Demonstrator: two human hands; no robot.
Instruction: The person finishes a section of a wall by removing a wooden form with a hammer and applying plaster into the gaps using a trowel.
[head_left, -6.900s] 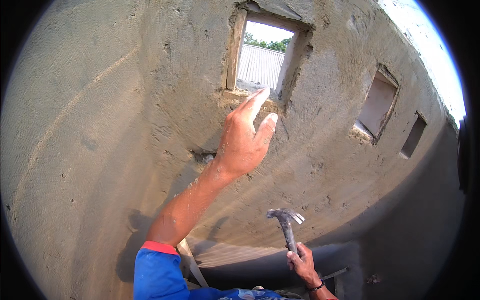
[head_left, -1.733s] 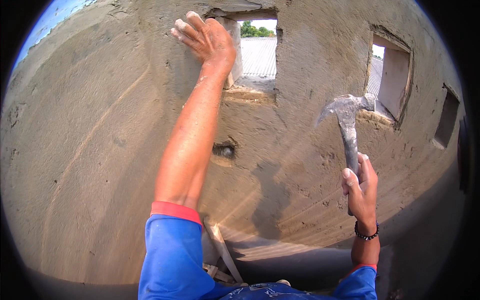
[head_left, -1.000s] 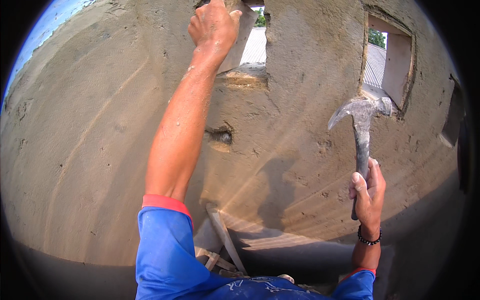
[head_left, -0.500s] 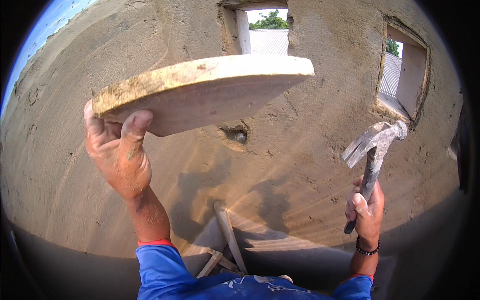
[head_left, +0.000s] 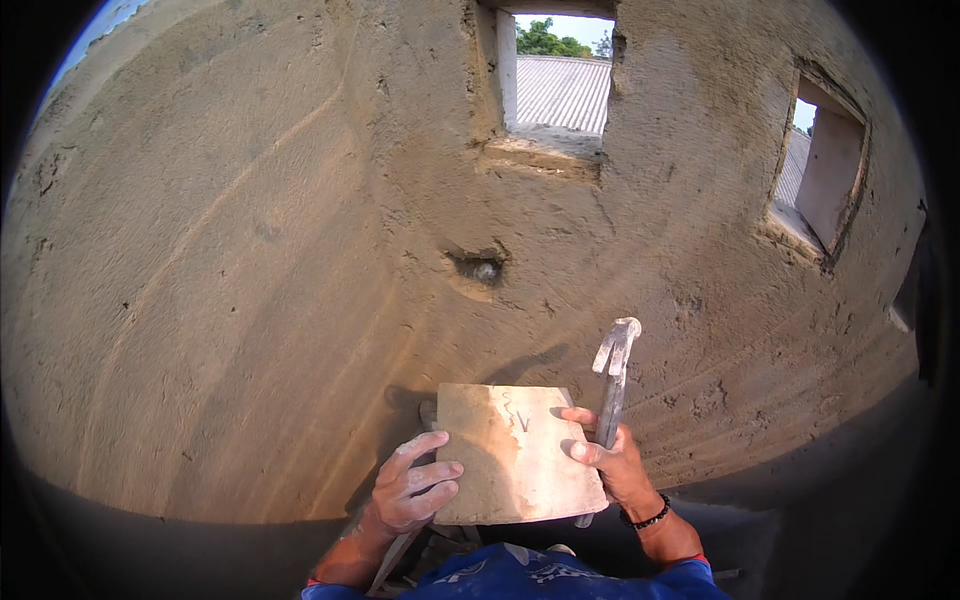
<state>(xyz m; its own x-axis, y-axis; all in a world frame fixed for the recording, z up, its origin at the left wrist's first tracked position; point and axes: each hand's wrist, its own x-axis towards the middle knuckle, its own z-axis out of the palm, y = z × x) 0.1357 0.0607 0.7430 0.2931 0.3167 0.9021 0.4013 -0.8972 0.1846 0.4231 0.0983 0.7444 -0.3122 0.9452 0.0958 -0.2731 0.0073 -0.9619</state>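
A pale, flat, nearly square board [head_left: 505,465] with dark pencil-like marks is held low in front of my body. My left hand [head_left: 408,488] grips its left edge, fingers bent over the face and thumb out of sight. At the opposite edge, the thumb and a finger of my right hand [head_left: 622,468] touch the board. That same hand is wrapped round the dark handle of a claw hammer [head_left: 617,362], whose whitish, dusty head points up. The lower handle passes partly behind the board.
Rough brown plastered wall [head_left: 250,280] surrounds the workspace. It has a small broken hole [head_left: 482,270] with something round inside. Two window openings, one upper middle [head_left: 545,150] and one right [head_left: 832,170], show corrugated roofing outside. Wood pieces [head_left: 395,560] lie partly hidden below the board.
The board has come down from high at the left to just before my body, its face now showing. My right hand has moved left with the hammer and now touches the board too.
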